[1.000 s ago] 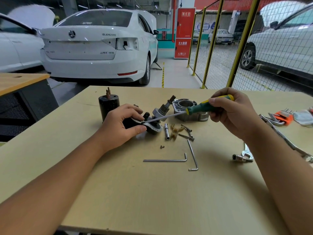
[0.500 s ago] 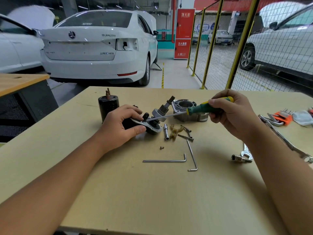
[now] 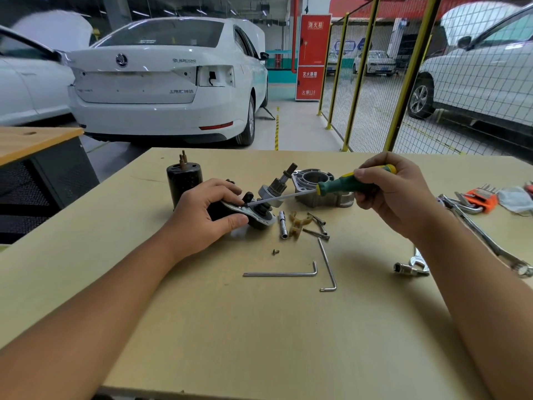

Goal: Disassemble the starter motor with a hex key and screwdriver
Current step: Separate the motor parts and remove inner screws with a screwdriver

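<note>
Left hand [image 3: 206, 215] clamps motor end cap [image 3: 253, 216] — body hidden; right hand [image 3: 395, 194] grips screwdriver [image 3: 343, 184].

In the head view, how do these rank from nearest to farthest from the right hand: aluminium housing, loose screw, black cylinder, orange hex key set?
From the right hand:
1. Aluminium housing, just beside its fingers, on their left.
2. Orange hex key set, at the table's right edge.
3. Loose screw, toward the person, near the middle.
4. Black cylinder, far left, behind the left hand.
</note>
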`<state>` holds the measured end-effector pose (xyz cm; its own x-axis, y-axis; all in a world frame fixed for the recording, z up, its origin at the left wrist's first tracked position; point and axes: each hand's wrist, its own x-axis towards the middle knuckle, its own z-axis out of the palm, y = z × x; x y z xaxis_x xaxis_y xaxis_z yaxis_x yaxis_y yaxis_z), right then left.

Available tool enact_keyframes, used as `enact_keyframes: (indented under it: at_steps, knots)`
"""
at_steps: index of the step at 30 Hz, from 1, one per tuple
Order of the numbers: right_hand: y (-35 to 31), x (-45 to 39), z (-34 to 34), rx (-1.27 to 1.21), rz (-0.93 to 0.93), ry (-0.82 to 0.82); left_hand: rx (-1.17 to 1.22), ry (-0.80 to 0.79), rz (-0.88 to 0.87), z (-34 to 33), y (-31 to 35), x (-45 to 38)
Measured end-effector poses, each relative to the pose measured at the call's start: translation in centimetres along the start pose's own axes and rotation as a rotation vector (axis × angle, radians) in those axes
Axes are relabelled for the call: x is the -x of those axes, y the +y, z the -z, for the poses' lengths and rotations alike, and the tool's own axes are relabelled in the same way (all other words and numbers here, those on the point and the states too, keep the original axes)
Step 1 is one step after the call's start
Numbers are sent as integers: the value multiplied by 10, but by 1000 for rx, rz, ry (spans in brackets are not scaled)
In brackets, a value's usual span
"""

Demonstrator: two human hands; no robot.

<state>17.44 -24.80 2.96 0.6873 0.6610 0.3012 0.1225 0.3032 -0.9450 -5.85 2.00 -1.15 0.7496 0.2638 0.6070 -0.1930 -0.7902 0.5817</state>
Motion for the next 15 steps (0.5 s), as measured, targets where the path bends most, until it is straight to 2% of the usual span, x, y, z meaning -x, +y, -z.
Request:
enact_keyframes:
  at_steps: [15]
  knots:
    - [0,4,2,-68,87,-48,-19,-12,-32,2,1,1]
